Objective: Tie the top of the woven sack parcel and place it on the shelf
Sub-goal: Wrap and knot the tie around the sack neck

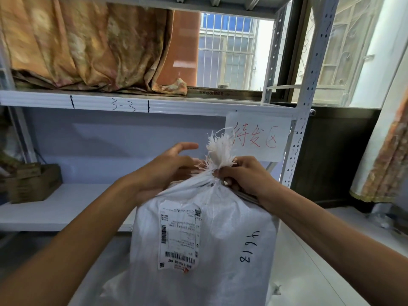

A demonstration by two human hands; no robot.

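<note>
A white woven sack parcel stands upright in front of me, with a shipping label and handwritten black digits on its face. Its top is gathered into a neck, and a frayed white tuft sticks up above it. My right hand pinches the gathered neck from the right. My left hand rests against the sack's upper left shoulder, behind the neck, with its fingers stretched out and apart. The white metal shelf is just behind the sack.
A brown cardboard box sits on the left of the lower shelf board. The upper board, marked "3-3", holds a draped orange curtain. A paper sign with red writing hangs at the right post. A dark cabinet stands to the right.
</note>
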